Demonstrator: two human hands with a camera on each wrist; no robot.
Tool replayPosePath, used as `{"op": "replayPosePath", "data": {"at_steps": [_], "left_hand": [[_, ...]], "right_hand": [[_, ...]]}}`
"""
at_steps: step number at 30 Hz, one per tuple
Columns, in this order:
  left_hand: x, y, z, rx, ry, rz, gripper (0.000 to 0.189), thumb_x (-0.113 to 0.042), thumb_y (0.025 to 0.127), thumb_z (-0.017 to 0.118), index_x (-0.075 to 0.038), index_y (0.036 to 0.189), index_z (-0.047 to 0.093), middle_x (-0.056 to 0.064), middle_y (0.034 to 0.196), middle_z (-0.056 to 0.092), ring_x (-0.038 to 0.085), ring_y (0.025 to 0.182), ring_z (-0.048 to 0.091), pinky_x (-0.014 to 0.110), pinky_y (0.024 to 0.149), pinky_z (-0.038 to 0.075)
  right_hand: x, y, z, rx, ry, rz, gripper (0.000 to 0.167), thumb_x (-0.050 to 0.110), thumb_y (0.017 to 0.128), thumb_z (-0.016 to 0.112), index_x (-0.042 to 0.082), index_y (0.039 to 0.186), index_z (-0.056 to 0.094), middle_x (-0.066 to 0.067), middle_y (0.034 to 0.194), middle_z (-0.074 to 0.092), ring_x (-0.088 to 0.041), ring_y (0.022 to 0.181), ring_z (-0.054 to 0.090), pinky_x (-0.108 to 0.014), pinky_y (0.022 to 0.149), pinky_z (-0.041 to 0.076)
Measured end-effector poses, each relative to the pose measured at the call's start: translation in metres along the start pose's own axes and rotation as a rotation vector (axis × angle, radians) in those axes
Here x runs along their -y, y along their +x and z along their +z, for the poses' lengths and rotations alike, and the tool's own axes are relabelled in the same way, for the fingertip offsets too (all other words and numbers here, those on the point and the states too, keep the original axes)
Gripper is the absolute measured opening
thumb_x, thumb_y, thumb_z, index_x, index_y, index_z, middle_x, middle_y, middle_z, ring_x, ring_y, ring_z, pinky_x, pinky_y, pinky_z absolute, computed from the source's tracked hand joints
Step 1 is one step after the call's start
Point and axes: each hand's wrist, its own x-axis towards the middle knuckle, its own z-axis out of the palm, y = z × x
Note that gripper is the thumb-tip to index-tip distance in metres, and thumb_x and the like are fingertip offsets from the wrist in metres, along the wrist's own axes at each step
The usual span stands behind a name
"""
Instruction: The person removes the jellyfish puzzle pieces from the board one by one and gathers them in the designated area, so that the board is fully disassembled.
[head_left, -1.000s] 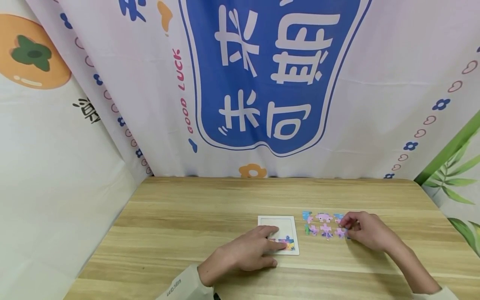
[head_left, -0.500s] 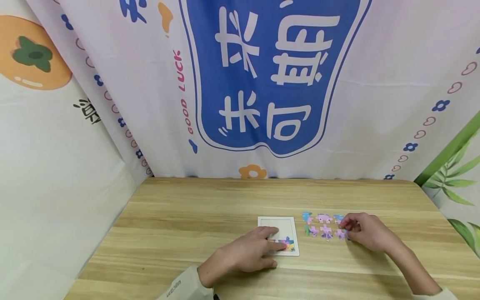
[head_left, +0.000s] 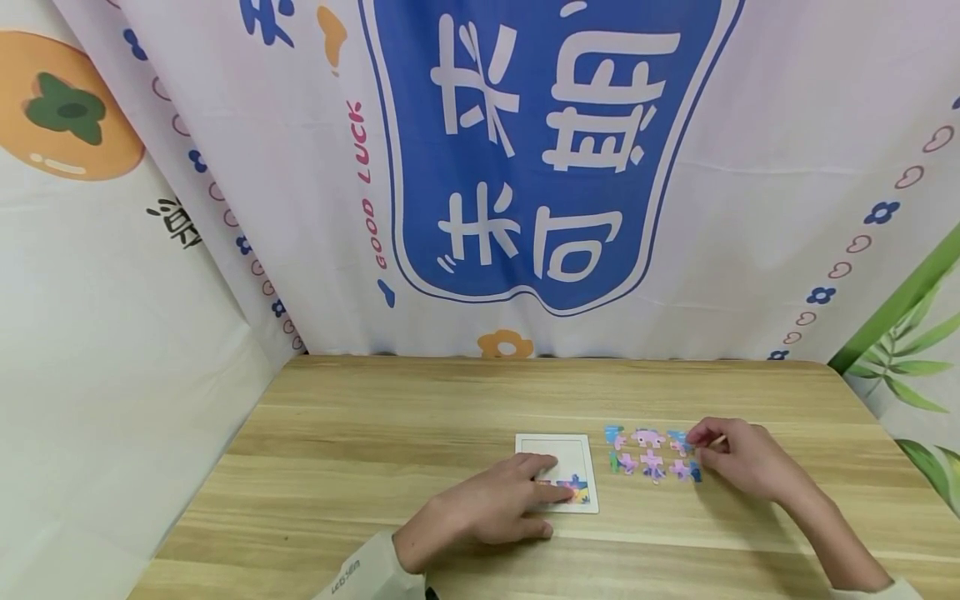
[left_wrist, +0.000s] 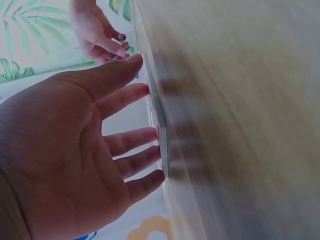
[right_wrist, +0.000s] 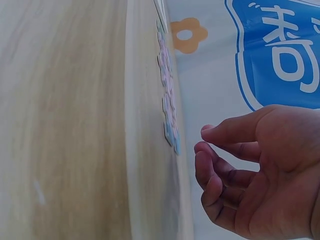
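Left hand (head_left: pixel 504 505): fingers out fairly straight and spread, tips resting on the board (head_left: pixel 546 444), gripping nothing. Right hand (head_left: pixel 738 458): loosely curled, small gap between thumb and index, holding nothing as far as visible; well right of the board, just beside the far end of the loose pieces (head_left: pixel 651 462). Those lie right of the board, six in view, two rows of three, flat and roughly in picture order. Fitted pieces (head_left: pixel 582 492) run along the board's near edge; the hand covers some, can't count. Looks like sorting or squaring up loose pieces.

To do it well: nudge with light fingertips, knobs not overlapping; lift by side edges; left fingers best pressed on the board's frame, clear of bare slots and fitted knobs.
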Motion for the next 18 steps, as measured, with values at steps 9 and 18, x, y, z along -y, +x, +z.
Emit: {"op": "replayPosePath", "data": {"at_steps": [9,18], "left_hand": [[0.002,0.0,-0.004,0.026,-0.09,-0.026,0.051,-0.043,0.107,0.066,-0.039,0.156,0.056,0.002,0.173,0.04,0.022,0.161,0.036,0.045,0.131,0.036],[0.012,-0.012,-0.014,-0.036,-0.073,-0.028,0.048,-0.041,0.107,0.067,-0.03,0.153,0.062,0.005,0.169,0.046,0.025,0.158,0.042,0.044,0.127,0.043]], "right_hand": [[0.019,0.005,0.007,-0.005,0.036,-0.049,0.008,0.008,0.101,0.07,0.007,0.107,0.076,-0.004,0.101,0.076,-0.012,0.084,0.063,-0.023,0.069,0.052],[0.044,0.014,0.018,0.029,0.111,-0.104,0.009,0.007,0.1,0.07,0.005,0.107,0.075,-0.004,0.099,0.074,-0.011,0.076,0.061,-0.023,0.061,0.05]]}}
